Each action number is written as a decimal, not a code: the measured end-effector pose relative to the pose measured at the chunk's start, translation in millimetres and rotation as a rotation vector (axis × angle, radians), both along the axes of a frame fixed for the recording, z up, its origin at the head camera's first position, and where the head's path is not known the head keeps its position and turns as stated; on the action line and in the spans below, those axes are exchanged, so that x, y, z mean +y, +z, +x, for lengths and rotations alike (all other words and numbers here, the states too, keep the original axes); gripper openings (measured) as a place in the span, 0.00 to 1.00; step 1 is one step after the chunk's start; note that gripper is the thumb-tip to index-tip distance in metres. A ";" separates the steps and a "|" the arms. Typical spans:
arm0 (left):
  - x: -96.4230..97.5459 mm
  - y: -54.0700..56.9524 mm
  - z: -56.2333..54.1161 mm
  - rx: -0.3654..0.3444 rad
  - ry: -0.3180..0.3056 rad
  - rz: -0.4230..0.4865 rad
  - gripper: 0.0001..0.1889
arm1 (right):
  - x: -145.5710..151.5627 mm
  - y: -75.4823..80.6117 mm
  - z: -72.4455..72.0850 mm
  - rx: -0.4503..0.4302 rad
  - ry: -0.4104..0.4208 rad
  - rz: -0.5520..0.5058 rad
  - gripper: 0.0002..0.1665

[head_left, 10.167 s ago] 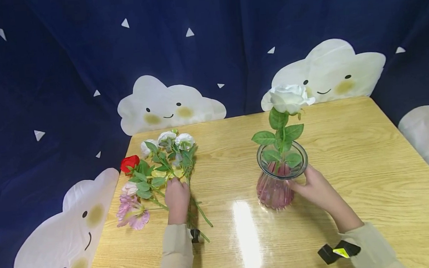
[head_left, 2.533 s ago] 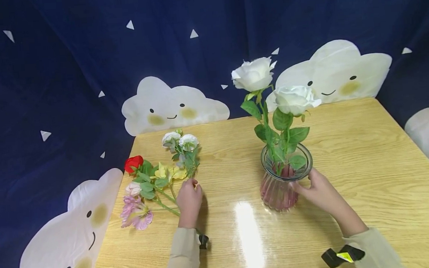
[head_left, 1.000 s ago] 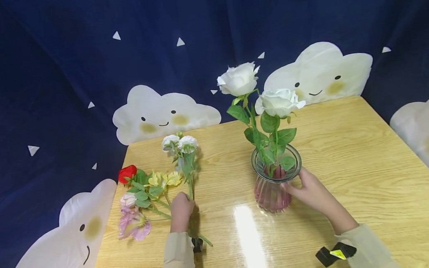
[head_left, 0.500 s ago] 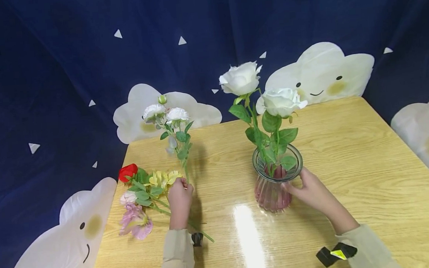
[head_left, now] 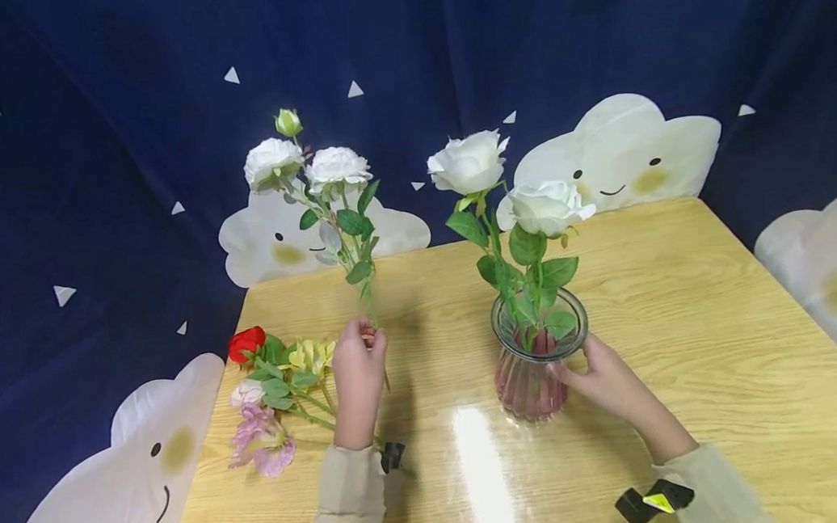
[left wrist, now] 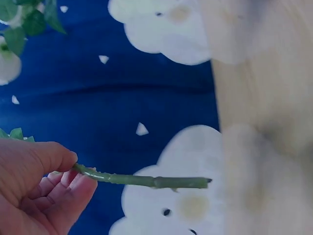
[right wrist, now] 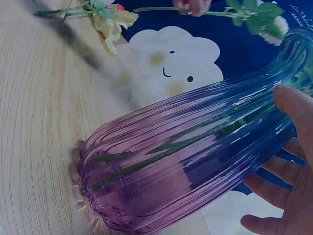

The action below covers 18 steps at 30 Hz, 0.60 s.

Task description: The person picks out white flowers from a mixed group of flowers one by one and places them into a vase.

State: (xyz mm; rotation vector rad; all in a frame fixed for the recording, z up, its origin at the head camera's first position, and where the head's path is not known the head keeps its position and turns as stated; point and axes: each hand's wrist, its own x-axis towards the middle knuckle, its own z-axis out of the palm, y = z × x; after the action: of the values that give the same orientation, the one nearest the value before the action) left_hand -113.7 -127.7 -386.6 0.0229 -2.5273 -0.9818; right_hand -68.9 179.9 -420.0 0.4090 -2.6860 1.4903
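My left hand (head_left: 359, 379) pinches the stem (left wrist: 142, 180) of an artificial white flower spray (head_left: 338, 170) between thumb and fingers. The spray stands upright above the table, with two full white blooms and a green bud; its stem's cut end is free in the left wrist view. At the right, my right hand (head_left: 611, 380) holds a ribbed, pink-tinted glass vase (head_left: 532, 383) below its rim, thumb on the near side. Two white roses (head_left: 467, 163) stand in the vase, their stems visible through the glass (right wrist: 161, 147) in the right wrist view.
Left of my left hand lie a red rose (head_left: 246, 344), a yellow flower (head_left: 312, 356), a pale pink bud (head_left: 246, 393) and a pink-purple flower (head_left: 262, 442). The wooden table (head_left: 437, 325) ends at a dark blue curtain with white clouds.
A second white rose has joined the first in the vase since the oldest frame. Lately my left hand has lifted the white flower spray off the table. My right hand stays on the vase.
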 end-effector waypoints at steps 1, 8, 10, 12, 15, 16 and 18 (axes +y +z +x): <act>2.6 3.8 0.3 0.010 -0.010 0.011 0.08 | -0.2 -0.1 0.2 0.000 -0.001 0.001 0.42; 21.8 27.8 3.1 0.128 -0.083 0.088 0.08 | -1.6 -0.9 0.4 0.006 -0.010 0.014 0.40; 27.3 33.9 4.5 0.144 -0.108 0.103 0.08 | -1.7 -0.7 0.5 0.006 -0.008 0.012 0.40; 32.5 39.8 6.1 0.164 -0.127 0.117 0.08 | -1.5 -0.9 0.6 0.005 -0.007 0.011 0.40; 39.4 47.7 8.6 0.209 -0.148 0.133 0.08 | -1.2 -1.6 0.5 0.006 -0.006 0.012 0.41; 41.4 50.2 9.2 0.227 -0.155 0.138 0.07 | -1.2 -1.7 0.5 0.006 -0.007 0.011 0.41; 45.2 54.8 11.0 0.261 -0.171 0.148 0.07 | -1.5 -1.6 0.4 0.007 -0.006 0.009 0.41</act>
State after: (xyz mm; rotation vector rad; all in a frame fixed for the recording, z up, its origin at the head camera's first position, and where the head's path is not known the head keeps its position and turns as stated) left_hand -102.7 -82.5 -331.8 -0.2646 -2.2431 -1.1555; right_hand -68.5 178.4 -421.6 0.4051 -2.6867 1.4729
